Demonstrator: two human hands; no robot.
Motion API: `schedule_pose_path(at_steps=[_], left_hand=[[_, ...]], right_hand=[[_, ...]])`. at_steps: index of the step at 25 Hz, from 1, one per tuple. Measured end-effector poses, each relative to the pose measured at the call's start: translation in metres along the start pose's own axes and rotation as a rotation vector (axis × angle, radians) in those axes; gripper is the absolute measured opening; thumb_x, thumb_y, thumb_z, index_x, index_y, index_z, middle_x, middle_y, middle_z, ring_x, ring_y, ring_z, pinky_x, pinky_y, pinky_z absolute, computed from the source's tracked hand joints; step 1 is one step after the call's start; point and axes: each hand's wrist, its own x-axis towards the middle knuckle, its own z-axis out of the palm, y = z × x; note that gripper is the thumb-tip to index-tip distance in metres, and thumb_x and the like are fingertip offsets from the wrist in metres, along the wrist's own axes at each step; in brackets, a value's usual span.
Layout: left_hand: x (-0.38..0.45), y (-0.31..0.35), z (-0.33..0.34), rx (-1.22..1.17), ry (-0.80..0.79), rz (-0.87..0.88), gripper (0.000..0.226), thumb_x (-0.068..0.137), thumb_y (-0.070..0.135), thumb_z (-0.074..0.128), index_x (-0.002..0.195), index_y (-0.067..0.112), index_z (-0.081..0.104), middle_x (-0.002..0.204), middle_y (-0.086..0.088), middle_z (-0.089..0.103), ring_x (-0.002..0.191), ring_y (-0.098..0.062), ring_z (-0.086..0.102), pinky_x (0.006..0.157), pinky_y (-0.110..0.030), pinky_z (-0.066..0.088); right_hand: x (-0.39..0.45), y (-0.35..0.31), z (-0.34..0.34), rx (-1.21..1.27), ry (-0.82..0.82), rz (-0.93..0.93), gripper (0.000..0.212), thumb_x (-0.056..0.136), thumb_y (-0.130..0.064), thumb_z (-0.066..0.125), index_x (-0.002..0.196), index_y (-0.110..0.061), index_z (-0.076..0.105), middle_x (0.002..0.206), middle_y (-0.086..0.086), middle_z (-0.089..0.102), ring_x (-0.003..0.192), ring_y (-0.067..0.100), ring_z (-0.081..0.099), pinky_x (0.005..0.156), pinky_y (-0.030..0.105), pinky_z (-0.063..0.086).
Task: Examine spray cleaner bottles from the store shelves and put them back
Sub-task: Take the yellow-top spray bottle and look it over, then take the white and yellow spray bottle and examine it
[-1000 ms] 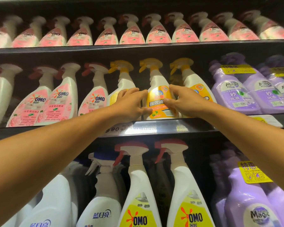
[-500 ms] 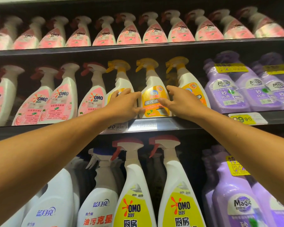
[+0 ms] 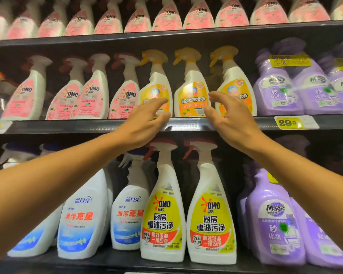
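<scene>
Neither hand has hold of anything. The left hand (image 3: 147, 120) and the right hand (image 3: 229, 119) are both raised in front of the middle shelf (image 3: 186, 125), fingers loosely spread and slightly bent, palms turned toward each other. Between them stands the middle orange-label spray bottle (image 3: 192, 89), upright near the shelf's front edge, its yellow trigger pointing left; the hands frame it without touching it, as far as I can see. The left fingertips overlap the label of the left orange-label bottle (image 3: 154, 84), and the right fingertips lie in front of the right orange-label bottle (image 3: 236, 86). To the left runs a row of pink OMO bottles (image 3: 91, 91), and to the right purple Magic bottles (image 3: 275, 86). A yellow price tag (image 3: 296, 122) is clipped to the shelf edge on the right. Below stand two yellow-label OMO sprays (image 3: 162, 214), blue-and-white bottles (image 3: 83, 214) and more purple ones.
</scene>
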Motion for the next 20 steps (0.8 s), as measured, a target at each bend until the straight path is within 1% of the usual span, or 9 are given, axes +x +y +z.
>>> schedule_pose_path(at_steps=[3,6,7,9,11,14,16,18,20], left_hand=[[-0.029,-0.002,-0.005,-0.025,-0.001,0.007,0.049,0.102,0.039,0.04,0.148,0.023,0.035,0.154,0.0,0.037,0.14,-0.019,0.033,0.116,-0.044,0.027],[-0.051,-0.003,-0.015,-0.077,0.028,-0.008,0.045,0.103,0.031,0.044,0.147,0.022,0.037,0.153,0.0,0.039,0.138,-0.013,0.034,0.116,-0.038,0.03],[-0.058,-0.004,-0.019,-0.07,0.037,-0.008,0.044,0.103,0.028,0.044,0.146,0.021,0.039,0.152,0.0,0.041,0.135,-0.01,0.036,0.113,-0.032,0.032],[-0.074,-0.009,-0.029,-0.071,0.063,-0.008,0.041,0.102,0.025,0.045,0.143,0.019,0.045,0.147,0.001,0.047,0.126,-0.004,0.039,0.102,-0.012,0.032],[-0.09,-0.015,-0.036,-0.111,0.078,-0.027,0.043,0.098,0.026,0.045,0.139,0.017,0.05,0.141,0.002,0.052,0.122,-0.003,0.044,0.094,-0.004,0.03],[-0.111,-0.027,-0.045,-0.289,0.05,-0.104,0.042,0.092,0.022,0.047,0.132,0.012,0.054,0.129,-0.003,0.061,0.116,-0.011,0.055,0.098,-0.019,0.041],[-0.127,-0.037,-0.05,-0.366,0.043,-0.144,0.039,0.09,0.018,0.049,0.127,0.01,0.056,0.122,-0.006,0.064,0.112,-0.016,0.059,0.099,-0.026,0.045],[-0.143,-0.049,-0.053,-0.423,0.032,-0.186,0.033,0.09,0.012,0.051,0.122,0.009,0.059,0.117,-0.007,0.066,0.11,-0.019,0.061,0.098,-0.031,0.048],[-0.159,-0.058,-0.055,-0.507,0.027,-0.26,0.028,0.092,0.001,0.052,0.115,0.012,0.062,0.112,-0.006,0.067,0.105,-0.019,0.063,0.095,-0.034,0.05]], right_hand=[[-0.026,-0.01,0.002,0.041,0.021,-0.025,0.043,0.099,-0.032,0.056,0.14,-0.019,0.053,0.135,0.003,0.058,0.125,0.019,0.047,0.106,0.038,0.039],[-0.045,-0.021,0.004,0.064,0.041,-0.057,0.039,0.097,-0.024,0.057,0.136,-0.018,0.056,0.133,0.002,0.059,0.123,0.017,0.048,0.107,0.038,0.037],[-0.051,-0.024,0.005,0.054,0.048,-0.071,0.038,0.096,-0.023,0.056,0.134,-0.017,0.057,0.132,0.001,0.06,0.123,0.017,0.048,0.106,0.036,0.034],[-0.063,-0.032,0.009,0.03,0.05,-0.099,0.037,0.092,-0.023,0.053,0.127,-0.014,0.06,0.127,0.001,0.062,0.121,0.018,0.049,0.102,0.034,0.03],[-0.077,-0.039,0.014,0.016,0.057,-0.111,0.034,0.089,-0.022,0.053,0.121,-0.013,0.062,0.12,0.001,0.064,0.118,0.02,0.052,0.1,0.036,0.032],[-0.095,-0.052,0.027,0.051,0.054,-0.051,0.03,0.087,-0.02,0.054,0.114,-0.012,0.064,0.109,-0.002,0.065,0.107,0.022,0.058,0.094,0.042,0.044],[-0.106,-0.061,0.039,0.117,0.028,0.046,0.028,0.087,-0.021,0.055,0.112,-0.014,0.064,0.105,-0.004,0.064,0.097,0.019,0.061,0.088,0.039,0.05],[-0.119,-0.068,0.053,0.134,0.001,0.168,0.028,0.088,-0.023,0.058,0.115,-0.017,0.061,0.106,-0.005,0.065,0.084,0.014,0.061,0.081,0.033,0.051],[-0.132,-0.07,0.064,0.108,-0.064,0.306,0.035,0.091,-0.026,0.062,0.125,-0.019,0.056,0.116,-0.003,0.066,0.077,0.011,0.06,0.078,0.029,0.05]])
